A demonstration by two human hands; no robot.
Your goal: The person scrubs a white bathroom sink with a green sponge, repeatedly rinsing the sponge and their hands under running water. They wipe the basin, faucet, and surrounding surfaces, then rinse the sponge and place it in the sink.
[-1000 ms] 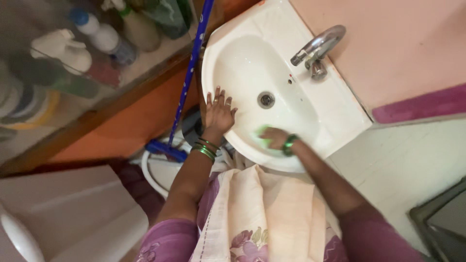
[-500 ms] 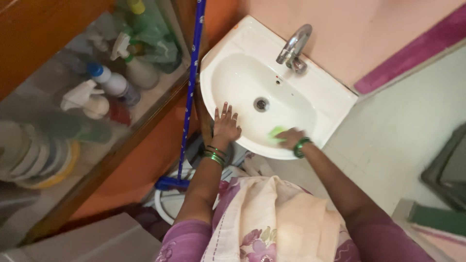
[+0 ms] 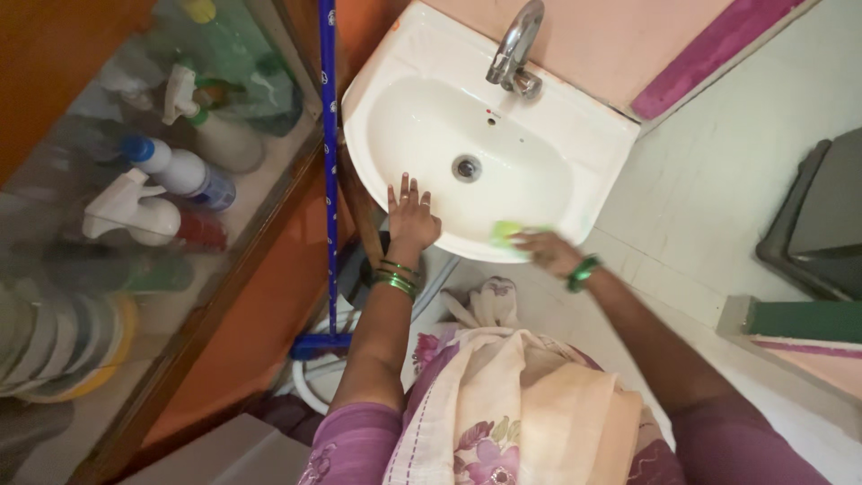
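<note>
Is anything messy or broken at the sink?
Nothing looks broken or spilled. The sink is white and whole, and the tap stands straight. The left hand lies flat on the rim; the right hand holds a green sponge at the front edge. A blue mop handle stands beside it.

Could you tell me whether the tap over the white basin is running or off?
Off. No water shows below the spout of the tap, and the basin around the drain holds no pooled water.
</note>
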